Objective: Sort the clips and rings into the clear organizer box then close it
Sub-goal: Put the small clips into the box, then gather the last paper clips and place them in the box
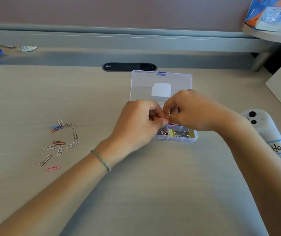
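Organizer box (185, 139) sits mid-desk, lid (161, 84) swung open and lying back away from the person. Near compartments visible: yellow binder clips (181, 133) front right, a metal clip (164, 131) front left. Rest of the tray hidden under the hands.

Left hand (136, 123) and right hand (192, 113) meet over the box, fingertips pinched together on something small and pinkish. What it is, cannot tell; too small and covered. Both hands mostly curled, only the pinching fingers extended.

Paper clips (59, 143) lie scattered on the desk (153, 184) well to the left, mixed colours, none sorted yet. White controller (265, 132) lies just right of the box.

Risks, as judged:
- Pinched item slips and falls into the wrong compartment, since the hands hover over the dividers.
- Wrist or forearm nudges the light box, or tips it.
- Overlapping clips in the blue-red-white cluster (57, 127) may lift out together.
- Lid shut over a clip on a divider would not latch.
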`<act>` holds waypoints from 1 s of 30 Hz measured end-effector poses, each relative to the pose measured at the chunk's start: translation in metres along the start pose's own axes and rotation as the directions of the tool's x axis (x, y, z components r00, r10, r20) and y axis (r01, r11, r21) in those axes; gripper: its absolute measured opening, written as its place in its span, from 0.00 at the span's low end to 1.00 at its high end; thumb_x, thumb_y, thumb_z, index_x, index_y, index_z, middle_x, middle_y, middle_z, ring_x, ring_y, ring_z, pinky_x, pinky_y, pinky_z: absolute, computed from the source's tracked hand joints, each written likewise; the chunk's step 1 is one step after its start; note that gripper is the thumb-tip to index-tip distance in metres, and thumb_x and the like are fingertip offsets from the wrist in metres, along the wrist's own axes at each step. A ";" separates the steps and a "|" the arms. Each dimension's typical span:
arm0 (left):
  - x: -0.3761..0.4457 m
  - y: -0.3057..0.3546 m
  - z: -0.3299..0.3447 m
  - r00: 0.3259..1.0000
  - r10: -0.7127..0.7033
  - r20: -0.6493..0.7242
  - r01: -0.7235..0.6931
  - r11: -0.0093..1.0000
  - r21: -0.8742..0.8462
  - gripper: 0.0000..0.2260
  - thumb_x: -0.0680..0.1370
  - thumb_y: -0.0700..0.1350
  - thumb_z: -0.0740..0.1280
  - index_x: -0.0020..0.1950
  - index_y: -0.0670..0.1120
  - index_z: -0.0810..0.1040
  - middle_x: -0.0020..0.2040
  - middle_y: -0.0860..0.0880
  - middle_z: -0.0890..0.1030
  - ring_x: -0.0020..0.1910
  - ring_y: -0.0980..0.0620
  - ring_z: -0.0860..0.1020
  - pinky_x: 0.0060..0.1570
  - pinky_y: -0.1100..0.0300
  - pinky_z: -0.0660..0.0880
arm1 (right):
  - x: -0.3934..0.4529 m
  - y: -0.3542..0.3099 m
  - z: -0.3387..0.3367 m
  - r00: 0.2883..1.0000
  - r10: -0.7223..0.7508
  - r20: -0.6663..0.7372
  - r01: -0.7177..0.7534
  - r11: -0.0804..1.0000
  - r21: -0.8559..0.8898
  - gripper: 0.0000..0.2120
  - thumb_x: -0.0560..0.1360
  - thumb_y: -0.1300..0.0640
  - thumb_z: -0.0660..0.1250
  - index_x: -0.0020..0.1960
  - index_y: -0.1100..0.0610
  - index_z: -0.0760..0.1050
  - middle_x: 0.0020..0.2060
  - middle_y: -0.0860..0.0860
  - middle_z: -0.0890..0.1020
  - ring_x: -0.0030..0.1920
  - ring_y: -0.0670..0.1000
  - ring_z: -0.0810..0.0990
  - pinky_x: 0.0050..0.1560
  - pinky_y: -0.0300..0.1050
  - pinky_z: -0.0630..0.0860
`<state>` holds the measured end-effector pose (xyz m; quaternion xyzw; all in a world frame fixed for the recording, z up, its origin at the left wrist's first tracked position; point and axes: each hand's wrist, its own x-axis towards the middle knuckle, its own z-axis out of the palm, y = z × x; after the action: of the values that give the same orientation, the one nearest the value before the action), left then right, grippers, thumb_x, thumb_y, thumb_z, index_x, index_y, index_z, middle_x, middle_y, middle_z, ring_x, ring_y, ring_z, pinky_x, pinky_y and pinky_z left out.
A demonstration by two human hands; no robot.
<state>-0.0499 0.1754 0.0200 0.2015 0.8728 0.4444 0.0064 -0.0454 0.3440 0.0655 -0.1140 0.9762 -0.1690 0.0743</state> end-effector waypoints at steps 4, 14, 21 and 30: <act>-0.002 -0.001 0.005 0.999 0.026 -0.028 -0.024 0.997 0.070 0.04 0.73 0.45 0.76 0.38 0.51 0.84 0.37 0.54 0.82 0.37 0.54 0.80 0.42 0.52 0.79 | 0.000 0.000 -0.001 1.000 0.011 0.012 -0.012 1.000 0.014 0.08 0.75 0.54 0.66 0.47 0.49 0.84 0.37 0.47 0.83 0.40 0.47 0.79 0.46 0.50 0.80; 0.001 -0.007 0.001 0.998 0.056 0.038 -0.061 0.989 0.132 0.04 0.75 0.48 0.73 0.42 0.52 0.88 0.41 0.54 0.81 0.41 0.53 0.79 0.44 0.50 0.78 | 0.001 0.001 0.000 1.000 0.011 0.016 -0.011 1.000 -0.002 0.09 0.76 0.56 0.66 0.47 0.48 0.84 0.38 0.46 0.83 0.39 0.46 0.78 0.46 0.50 0.80; 0.007 -0.011 -0.013 0.996 0.063 0.069 -0.070 0.992 0.101 0.06 0.78 0.47 0.71 0.43 0.52 0.87 0.40 0.56 0.83 0.40 0.55 0.80 0.42 0.57 0.78 | -0.001 -0.006 -0.001 1.000 -0.012 -0.011 0.011 1.000 -0.018 0.10 0.76 0.59 0.65 0.50 0.50 0.84 0.35 0.44 0.80 0.37 0.45 0.76 0.42 0.44 0.78; -0.025 -0.026 -0.059 0.997 0.075 0.004 -0.075 0.987 0.145 0.06 0.78 0.46 0.70 0.44 0.51 0.86 0.41 0.56 0.82 0.41 0.57 0.79 0.39 0.63 0.71 | -0.007 -0.039 0.010 0.985 -0.108 -0.132 0.111 0.994 0.015 0.13 0.74 0.62 0.66 0.48 0.46 0.83 0.35 0.43 0.82 0.39 0.44 0.79 0.43 0.45 0.79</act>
<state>-0.0470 0.1069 0.0309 0.2339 0.8946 0.3798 -0.0257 -0.0291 0.3069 0.0703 -0.1551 0.9692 -0.1910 0.0018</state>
